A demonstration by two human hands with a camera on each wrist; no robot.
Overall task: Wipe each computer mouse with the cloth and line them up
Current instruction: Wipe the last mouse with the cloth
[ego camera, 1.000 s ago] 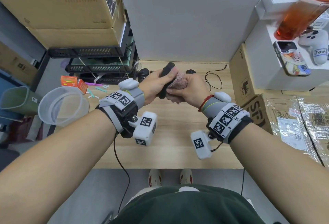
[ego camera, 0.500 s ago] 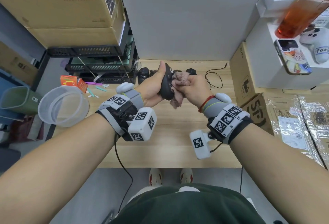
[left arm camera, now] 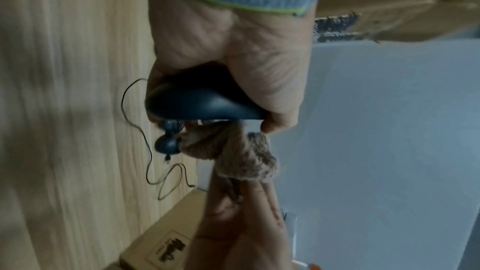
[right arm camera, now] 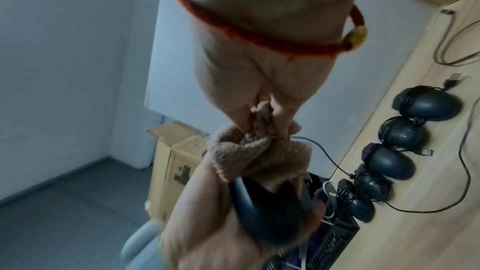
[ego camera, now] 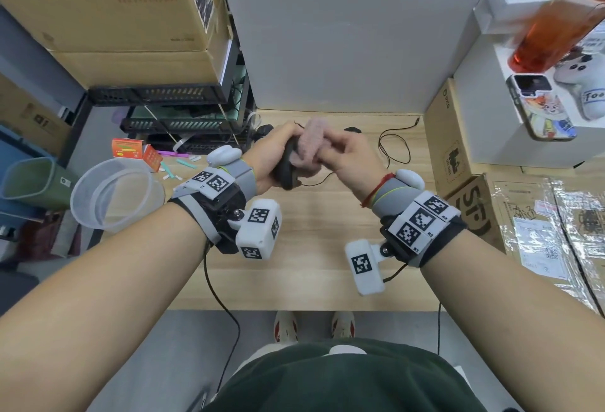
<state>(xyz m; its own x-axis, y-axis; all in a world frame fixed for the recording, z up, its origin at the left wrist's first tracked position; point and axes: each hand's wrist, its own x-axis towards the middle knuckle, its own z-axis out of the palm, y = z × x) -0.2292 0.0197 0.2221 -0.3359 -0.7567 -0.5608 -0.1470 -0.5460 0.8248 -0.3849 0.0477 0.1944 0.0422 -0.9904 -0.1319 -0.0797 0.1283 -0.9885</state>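
Held mouse point(ego camera: 288, 166) half hidden under cloth point(ego camera: 309, 146) and left hand point(ego camera: 275, 156); orange bottle point(ego camera: 556, 28) blurred, cut by edge.

"UN 3481" on cardboard box point(ego camera: 108, 2)

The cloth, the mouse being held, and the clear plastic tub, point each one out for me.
cloth point(ego camera: 309, 146), head view, on the fluffy pink bunch gripped by the right hand.
held mouse point(left arm camera: 205, 104), left wrist view, on its dark curved shell.
clear plastic tub point(ego camera: 88, 182), head view, on its left rim.
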